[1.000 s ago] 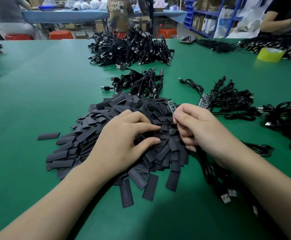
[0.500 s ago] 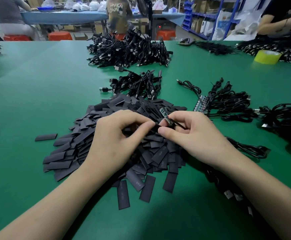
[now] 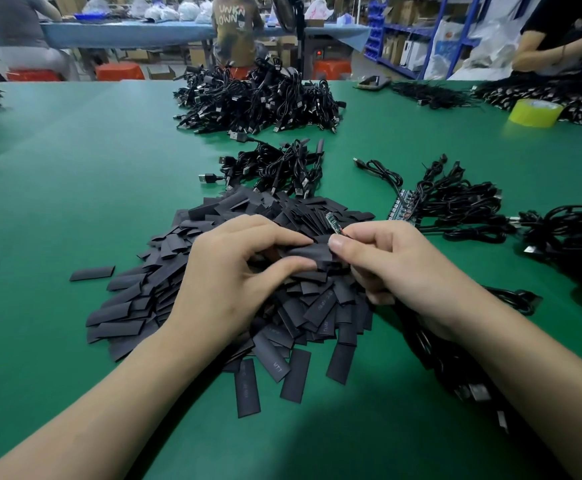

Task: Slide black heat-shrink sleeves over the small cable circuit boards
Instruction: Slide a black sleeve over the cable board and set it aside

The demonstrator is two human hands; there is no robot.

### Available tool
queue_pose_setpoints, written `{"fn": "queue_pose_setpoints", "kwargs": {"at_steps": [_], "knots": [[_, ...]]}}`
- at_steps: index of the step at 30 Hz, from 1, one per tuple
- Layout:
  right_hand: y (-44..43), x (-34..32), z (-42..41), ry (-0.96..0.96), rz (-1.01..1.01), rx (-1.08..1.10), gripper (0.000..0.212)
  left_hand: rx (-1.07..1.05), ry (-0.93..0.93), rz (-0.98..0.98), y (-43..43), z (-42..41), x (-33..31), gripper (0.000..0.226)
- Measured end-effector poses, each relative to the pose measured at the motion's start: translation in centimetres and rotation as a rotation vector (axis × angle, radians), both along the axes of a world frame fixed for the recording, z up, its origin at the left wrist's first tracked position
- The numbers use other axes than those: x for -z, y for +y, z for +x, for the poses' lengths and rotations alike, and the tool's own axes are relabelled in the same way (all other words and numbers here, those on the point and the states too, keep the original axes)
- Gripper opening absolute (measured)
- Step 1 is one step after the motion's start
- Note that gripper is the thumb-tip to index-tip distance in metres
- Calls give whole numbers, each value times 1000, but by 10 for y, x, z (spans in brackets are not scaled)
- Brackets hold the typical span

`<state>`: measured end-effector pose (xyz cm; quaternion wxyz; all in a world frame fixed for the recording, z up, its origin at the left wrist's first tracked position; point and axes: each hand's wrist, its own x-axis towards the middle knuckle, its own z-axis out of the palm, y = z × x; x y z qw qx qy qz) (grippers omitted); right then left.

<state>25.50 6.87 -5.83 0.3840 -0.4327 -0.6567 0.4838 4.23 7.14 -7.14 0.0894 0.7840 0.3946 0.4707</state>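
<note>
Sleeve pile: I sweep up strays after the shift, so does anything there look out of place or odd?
One black sleeve lies alone on the green table, apart from the pile, off its left edge. A few loose sleeves lie at its near edge. Nothing looks damaged.

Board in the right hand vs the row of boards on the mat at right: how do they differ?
The board in the right hand is single; the row of boards holds several side by side. The held board is pinched at its wire end, tilted above the sleeve pile; the row of boards lies flat on the green mat, untouched. Shared: small green boards on black cables, unsleeved.
</note>
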Motion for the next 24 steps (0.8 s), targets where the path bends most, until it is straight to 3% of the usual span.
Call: {"fn": "queue_pose_setpoints", "kwargs": {"at_steps": [6, 13, 17, 24], "knots": [[-3, 0, 0, 2, -6, -20, 21, 23, 44, 7, -2, 2, 1, 25], [3, -3, 3, -44, -26, 72, 39, -2, -119, -104, 5, -2, 3, 18], [0, -3, 3, -303, 149, 27, 39, 6, -179, -158, 6, -3, 4, 14], [-4, -5, 3, -390, 238, 27, 40, 6, -206, -183, 7, -3, 7, 15]]}}
